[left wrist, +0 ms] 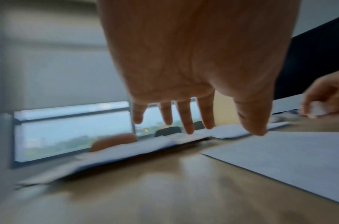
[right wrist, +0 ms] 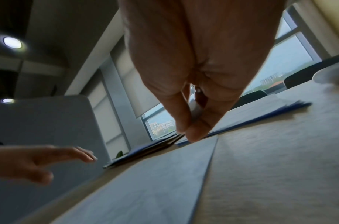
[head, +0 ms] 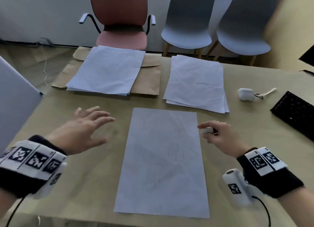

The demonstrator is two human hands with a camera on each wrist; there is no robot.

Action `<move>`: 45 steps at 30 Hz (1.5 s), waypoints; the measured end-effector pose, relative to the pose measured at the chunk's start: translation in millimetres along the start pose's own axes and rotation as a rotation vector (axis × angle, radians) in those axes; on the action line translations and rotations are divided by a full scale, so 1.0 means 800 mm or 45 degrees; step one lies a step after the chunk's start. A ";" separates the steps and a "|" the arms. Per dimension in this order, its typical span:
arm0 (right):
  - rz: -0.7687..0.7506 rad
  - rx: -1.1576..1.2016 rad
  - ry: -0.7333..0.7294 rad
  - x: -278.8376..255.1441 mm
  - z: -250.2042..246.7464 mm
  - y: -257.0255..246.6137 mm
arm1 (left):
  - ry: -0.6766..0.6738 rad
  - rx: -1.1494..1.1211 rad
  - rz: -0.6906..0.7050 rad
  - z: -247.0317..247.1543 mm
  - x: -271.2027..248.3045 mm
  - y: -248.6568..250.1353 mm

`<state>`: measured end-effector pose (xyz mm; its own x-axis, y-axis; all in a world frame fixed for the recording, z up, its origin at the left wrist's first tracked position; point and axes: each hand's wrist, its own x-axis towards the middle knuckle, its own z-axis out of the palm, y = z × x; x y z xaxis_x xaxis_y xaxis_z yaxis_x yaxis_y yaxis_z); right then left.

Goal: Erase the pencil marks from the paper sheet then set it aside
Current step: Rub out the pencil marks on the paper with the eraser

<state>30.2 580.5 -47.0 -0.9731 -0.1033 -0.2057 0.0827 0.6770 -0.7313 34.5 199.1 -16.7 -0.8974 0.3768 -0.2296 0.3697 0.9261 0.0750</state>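
The sheet (head: 161, 162) lies flat at lower centre, faint pencil marks showing. My right hand (head: 219, 135) pinches the eraser (head: 207, 130) at its right edge; my left hand (head: 81, 130) hovers spread, holding nothing. I'd pin the paper first, then rub lightly.

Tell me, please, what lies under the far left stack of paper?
A brown envelope lies under the left paper stack, showing along its right and left sides. The covered middle is hidden, so anything else beneath cannot be seen.

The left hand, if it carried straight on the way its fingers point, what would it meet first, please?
Probably the paper stack on the brown envelope: the left hand points up and slightly right toward its near edge, with bare table between; height above the table is unclear.
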 end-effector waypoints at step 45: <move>-0.275 -0.356 -0.391 0.026 0.160 -0.128 | -0.465 -0.045 0.048 0.076 0.014 0.070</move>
<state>28.6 415.8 -59.3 -0.8496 -0.4457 -0.2821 -0.2168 0.7826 -0.5836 59.5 254.4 -74.1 -0.7357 0.3854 -0.5569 0.3864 0.9142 0.1221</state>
